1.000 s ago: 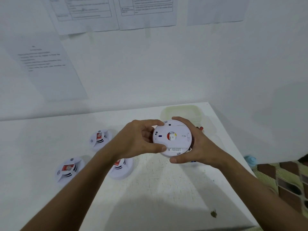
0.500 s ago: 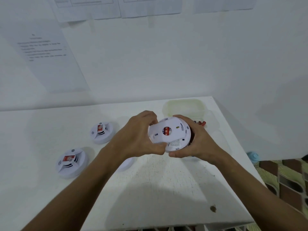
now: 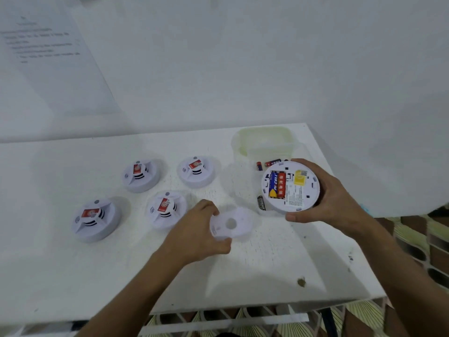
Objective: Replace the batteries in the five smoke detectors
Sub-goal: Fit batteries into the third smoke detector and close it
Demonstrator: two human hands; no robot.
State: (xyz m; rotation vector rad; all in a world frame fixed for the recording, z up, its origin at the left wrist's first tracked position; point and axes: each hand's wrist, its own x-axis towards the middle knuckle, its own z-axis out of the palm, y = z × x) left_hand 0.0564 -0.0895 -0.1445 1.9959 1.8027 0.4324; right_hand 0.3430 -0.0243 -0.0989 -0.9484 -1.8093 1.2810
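My right hand [image 3: 325, 198] grips a white smoke detector [image 3: 290, 186] turned back-side up, its battery bay exposed with a blue and a red battery side by side. My left hand [image 3: 196, 229] holds the detached white round back cover [image 3: 230, 223] low over the table, to the left of the detector. Several more white smoke detectors rest face up on the table, among them one at the left front [image 3: 96, 220], one at the back [image 3: 141, 175] and one beside my left hand [image 3: 166, 209].
Loose batteries lie by the held detector, a red one [image 3: 272, 163] behind it and a black one [image 3: 261, 203] at its left. A translucent plastic container [image 3: 264, 139] stands at the back right. The white table [image 3: 267, 276] ends close on the right and front. Papers hang on the wall.
The two hands have come apart: the back cover came off the detector and went left and down with my left hand, baring the batteries. The camera now tilts lower.
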